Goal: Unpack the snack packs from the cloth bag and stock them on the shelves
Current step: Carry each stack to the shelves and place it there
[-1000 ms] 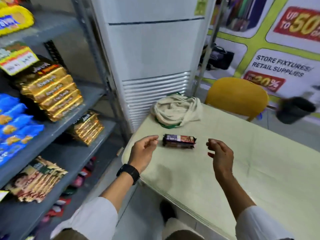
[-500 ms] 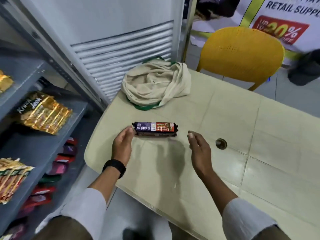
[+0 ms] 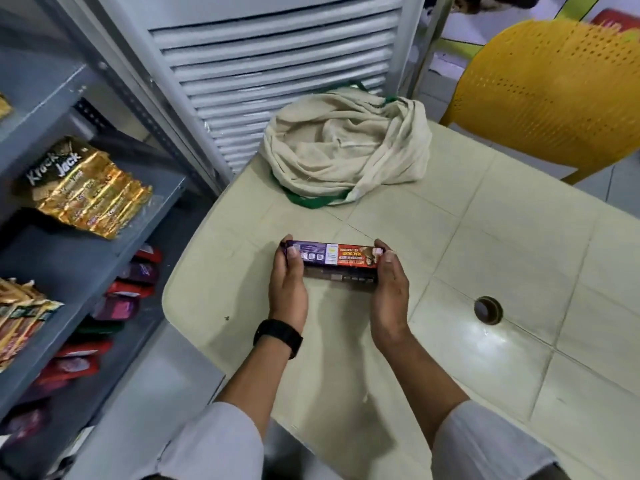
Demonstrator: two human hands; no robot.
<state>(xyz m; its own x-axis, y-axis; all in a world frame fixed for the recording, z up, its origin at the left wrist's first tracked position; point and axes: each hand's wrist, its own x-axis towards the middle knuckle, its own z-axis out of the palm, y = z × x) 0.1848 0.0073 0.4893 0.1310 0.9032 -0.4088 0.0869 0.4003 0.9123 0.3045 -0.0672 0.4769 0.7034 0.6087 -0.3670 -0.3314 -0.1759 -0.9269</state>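
Item: snack pack (image 3: 334, 258), long purple-and-red wrapper, lying lengthwise just above or on the cream bench (image 3: 485, 237), near its left front corner; whether it is lifting clear of the surface cannot be told.

Holding: left hand (image 3: 288, 289) is gripping the pack's left end, thumb over the top; right hand (image 3: 389, 292) is gripping the right end the same way. The fingers of both hands are curling round the ends, so the pack is spanning between them with its middle unsupported.

Source: cloth bag (image 3: 346, 150), beige with green handles, is slumping crumpled at the far bench edge, against the louvred white cabinet (image 3: 277, 64). Its contents are hidden in the folds.

Destination: grey shelves (image 3: 86, 258) are standing to the left, already carrying gold Krack Jack packs (image 3: 86, 192) and red and purple pouches (image 3: 117, 306) on the tier below.

Risks, as judged:
- End-only grip is leaving a slick wrapper free to slip or sag; squeezing harder is likely cracking what is inside.
- Swinging left is bringing the pack past the bench corner and the shelf post; a clip there could be knocking it to the floor.
- Shelf fronts are crowded; pushing in carelessly could be toppling the leaning gold stack.
- The slumped bag could be concealing remaining packs, leaving the unpacking short.
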